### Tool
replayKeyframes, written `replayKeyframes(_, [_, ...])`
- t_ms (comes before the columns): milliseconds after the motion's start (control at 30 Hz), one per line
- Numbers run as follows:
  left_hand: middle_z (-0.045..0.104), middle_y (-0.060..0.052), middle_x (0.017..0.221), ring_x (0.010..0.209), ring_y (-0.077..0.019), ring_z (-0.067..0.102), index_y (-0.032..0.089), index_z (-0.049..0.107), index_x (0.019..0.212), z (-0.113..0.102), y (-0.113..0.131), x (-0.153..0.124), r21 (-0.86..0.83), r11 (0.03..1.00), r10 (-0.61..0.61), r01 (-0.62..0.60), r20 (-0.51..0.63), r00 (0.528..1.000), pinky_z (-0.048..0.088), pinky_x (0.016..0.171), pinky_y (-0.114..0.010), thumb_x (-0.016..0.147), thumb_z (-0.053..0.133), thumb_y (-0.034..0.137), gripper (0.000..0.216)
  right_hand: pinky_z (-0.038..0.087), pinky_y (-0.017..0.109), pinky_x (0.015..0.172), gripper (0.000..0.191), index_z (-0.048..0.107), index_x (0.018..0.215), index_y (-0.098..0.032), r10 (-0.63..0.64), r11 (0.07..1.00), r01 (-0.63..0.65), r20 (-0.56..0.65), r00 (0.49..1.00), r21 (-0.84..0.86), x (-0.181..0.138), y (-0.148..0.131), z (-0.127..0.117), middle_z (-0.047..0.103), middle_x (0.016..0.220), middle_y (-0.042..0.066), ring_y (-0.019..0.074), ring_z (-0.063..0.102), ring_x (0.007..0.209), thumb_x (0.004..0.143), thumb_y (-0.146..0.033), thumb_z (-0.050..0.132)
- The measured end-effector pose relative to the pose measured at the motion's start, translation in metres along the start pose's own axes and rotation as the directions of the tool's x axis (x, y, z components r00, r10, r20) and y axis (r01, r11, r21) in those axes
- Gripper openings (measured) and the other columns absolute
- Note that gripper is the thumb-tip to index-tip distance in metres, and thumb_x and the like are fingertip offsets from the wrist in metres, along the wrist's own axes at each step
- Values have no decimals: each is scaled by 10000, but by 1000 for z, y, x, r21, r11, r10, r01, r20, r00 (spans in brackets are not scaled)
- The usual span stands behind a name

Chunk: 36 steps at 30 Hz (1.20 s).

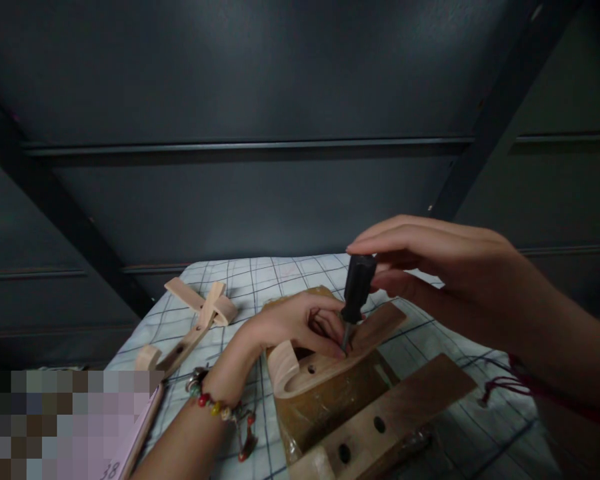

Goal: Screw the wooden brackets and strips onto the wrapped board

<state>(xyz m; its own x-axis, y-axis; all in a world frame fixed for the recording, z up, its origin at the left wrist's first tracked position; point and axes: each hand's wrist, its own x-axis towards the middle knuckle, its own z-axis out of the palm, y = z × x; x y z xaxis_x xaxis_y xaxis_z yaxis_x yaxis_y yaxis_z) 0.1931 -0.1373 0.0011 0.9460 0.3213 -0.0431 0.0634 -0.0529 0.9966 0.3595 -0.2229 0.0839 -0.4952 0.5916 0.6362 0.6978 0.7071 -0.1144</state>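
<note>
My right hand [430, 267] has its fingers closed on the black handle of a screwdriver [359, 283], which stands nearly upright with its shaft pointing down. The tip meets a pale wooden hook piece [325, 373] with a curled end and a round hole. My left hand [300, 320], a beaded bracelet at its wrist, lies over this piece. Its thumb and fingers are pinched together right beside the screwdriver tip. What they pinch is too small or hidden to make out. Under the wood is a brown block [340, 407] wrapped in clear film.
Closer to me lies another wooden piece [410, 393] with two dark holes. Joined curled wooden pieces [200, 320] lie at the left on the checked cloth [250, 277]. A pixelated flat object [80, 427] fills the lower left corner. Dark panels [260, 207] rise behind the table.
</note>
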Motion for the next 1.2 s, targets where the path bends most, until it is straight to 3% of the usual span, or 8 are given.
replayKeyframes(167, [611,25,689,645,-87,555,138,595,705,-1,0,1,1,1000,8,-8,12,1000,422,632,-208,580,678,70,165,438,228,513,162,487,887,-248,144,964,-137,-17,989,228,-2,-6,3,587,768,-23,127,557,664,744,-205,550])
replayKeyframes(300, [612,25,696,662,-93,560,146,602,765,-1,-1,1,-1,1000,16,-16,20,1000,426,653,-219,591,679,82,201,421,263,493,131,477,832,-304,168,976,-165,-7,986,142,1,-7,3,534,657,-44,125,496,526,730,-249,539])
replayKeyframes(433, [625,21,723,669,-100,569,164,611,885,0,-2,1,-9,1000,-4,4,3,1000,430,661,-233,590,679,76,316,421,290,507,101,472,771,-291,174,981,-168,-45,984,100,1,-5,2,551,733,-16,140,505,564,720,-276,558])
replayKeyframes(667, [622,31,677,630,-89,570,150,615,739,-1,1,1,-3,1000,4,-4,15,1000,440,619,-206,584,675,60,189,441,236,532,103,528,829,-255,87,987,-83,-21,996,135,1,-7,3,569,782,-19,118,538,637,742,-276,579])
replayKeyframes(833, [618,31,694,654,-89,570,145,605,739,0,2,1,12,1000,-4,4,-2,1000,431,643,-210,599,673,69,173,444,256,684,225,550,1030,-187,12,992,-18,53,999,123,2,-3,2,589,961,48,148,555,851,839,-257,452])
replayKeyframes(933, [621,29,692,669,-98,582,145,601,747,0,-1,1,-14,1000,-15,15,-3,1000,438,666,-224,598,675,73,181,446,249,659,257,527,1079,-197,34,992,-40,56,998,118,0,-3,2,599,937,36,134,562,798,838,-236,443])
replayKeyframes(1067, [631,21,697,667,-101,589,149,603,736,-2,-5,2,-22,1000,-7,7,29,1000,444,646,-214,605,679,92,162,430,231,541,180,557,920,-209,127,986,-125,-14,992,110,0,-3,5,599,779,4,122,558,638,767,-303,557])
replayKeyframes(1200, [626,28,723,673,-90,578,162,605,791,-3,-3,2,-9,1000,23,-23,55,998,440,663,-208,617,668,79,202,418,227,528,126,552,836,-201,136,985,-129,-54,989,114,2,-4,8,580,721,-6,114,542,596,754,-294,576])
